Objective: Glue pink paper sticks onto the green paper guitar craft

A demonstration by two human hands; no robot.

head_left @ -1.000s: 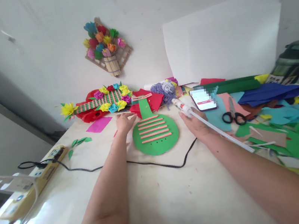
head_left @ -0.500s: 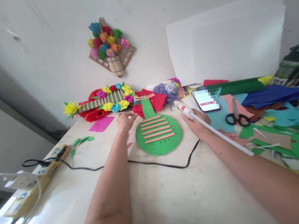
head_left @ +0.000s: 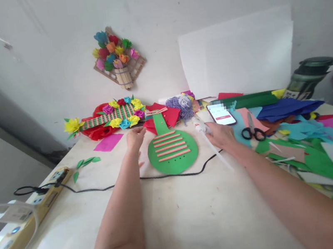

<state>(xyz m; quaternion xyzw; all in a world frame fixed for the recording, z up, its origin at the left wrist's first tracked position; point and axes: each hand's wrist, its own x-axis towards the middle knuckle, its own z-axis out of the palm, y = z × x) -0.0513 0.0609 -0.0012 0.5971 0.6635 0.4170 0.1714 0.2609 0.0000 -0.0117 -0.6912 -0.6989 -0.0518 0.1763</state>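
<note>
Here, my left hand (head_left: pixel 135 138) rests on the table (head_left: pixel 182 223) with its fingers loose and spread, just beside the far left rim of the round green paper cutout (head_left: pixel 173 165). I cannot tell whether they touch it. Pink strips (head_left: pixel 170 146) lie across the cutout. My right hand (head_left: pixel 222 134) is closed around the glue gun (head_left: pixel 200 126) just right of the cutout, and its long white glue stick (head_left: pixel 220 156) is blurred. A black cable (head_left: pixel 101 188) runs past the cutout's near edge. A phone (head_left: pixel 222 114) and scissors (head_left: pixel 252 131) lie right of that hand.
</note>
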